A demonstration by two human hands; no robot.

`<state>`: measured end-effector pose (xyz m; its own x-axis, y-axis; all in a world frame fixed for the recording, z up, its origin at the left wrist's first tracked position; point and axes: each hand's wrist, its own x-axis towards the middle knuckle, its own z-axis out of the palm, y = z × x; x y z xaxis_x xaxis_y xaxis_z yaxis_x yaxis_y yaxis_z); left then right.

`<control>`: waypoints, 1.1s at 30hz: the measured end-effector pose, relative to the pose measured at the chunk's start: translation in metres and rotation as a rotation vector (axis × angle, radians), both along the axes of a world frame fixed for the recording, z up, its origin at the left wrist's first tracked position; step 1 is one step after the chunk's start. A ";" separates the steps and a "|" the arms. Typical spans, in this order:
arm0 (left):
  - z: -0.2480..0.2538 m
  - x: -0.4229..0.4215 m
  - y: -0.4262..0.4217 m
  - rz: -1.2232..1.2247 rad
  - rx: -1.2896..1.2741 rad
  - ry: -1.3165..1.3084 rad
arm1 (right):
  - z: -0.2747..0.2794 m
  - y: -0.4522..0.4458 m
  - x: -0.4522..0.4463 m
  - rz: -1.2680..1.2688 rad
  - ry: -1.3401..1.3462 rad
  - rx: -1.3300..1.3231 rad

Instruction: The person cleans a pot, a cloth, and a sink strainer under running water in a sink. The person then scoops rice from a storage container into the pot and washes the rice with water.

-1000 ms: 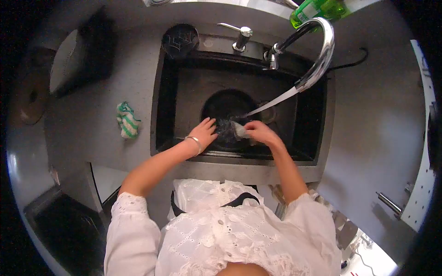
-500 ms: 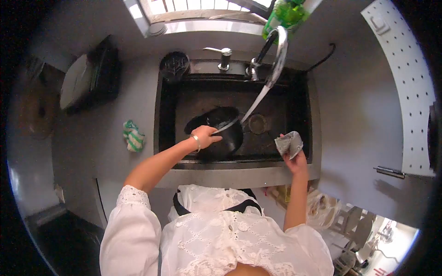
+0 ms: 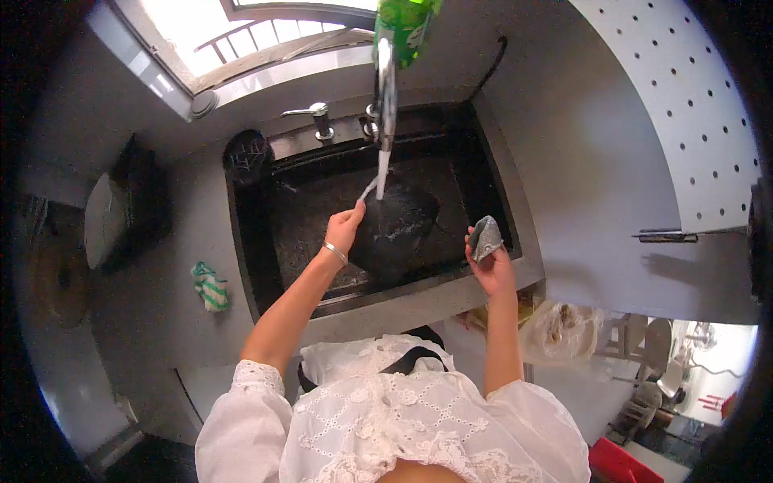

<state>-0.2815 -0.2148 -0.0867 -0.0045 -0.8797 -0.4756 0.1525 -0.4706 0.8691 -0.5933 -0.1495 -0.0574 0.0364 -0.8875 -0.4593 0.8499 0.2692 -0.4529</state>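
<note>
In the black sink (image 3: 298, 233), under the running tap (image 3: 385, 97), a dark round pot (image 3: 403, 229) lies tilted; its outline partly merges with the sink floor. My left hand (image 3: 345, 228) is closed on the pot's edge, where a pale, shiny strip runs from my fingertips toward the falling water. Over the sink's front right corner, my right hand (image 3: 493, 270) grips a grey, folded cleaning cloth (image 3: 486, 239), away from the pot.
A green-and-white cloth (image 3: 210, 287) lies on the counter left of the sink. At the sink's back edge are a black strainer cup (image 3: 248, 153) and a soap dispenser (image 3: 321, 121). A green bottle (image 3: 408, 28) stands behind the tap. A white pegboard (image 3: 684, 105) hangs at right.
My view has turned and shifted. My left hand and the pot have moved so that the stream falls at the pot's far side. The grey cloth has tilted in my right hand.
</note>
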 end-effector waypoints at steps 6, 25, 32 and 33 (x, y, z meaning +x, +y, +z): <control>0.001 -0.016 -0.022 0.324 0.285 0.161 | 0.010 0.010 -0.007 -0.147 0.120 0.017; 0.078 0.106 0.041 0.172 -0.020 0.088 | 0.010 -0.013 0.004 -0.028 0.223 0.026; 0.029 0.053 0.058 -0.526 -0.866 -1.052 | 0.006 -0.039 0.026 0.113 0.205 0.037; 0.008 0.050 0.059 -0.596 -0.891 -1.077 | 0.006 -0.044 0.031 0.144 0.215 0.032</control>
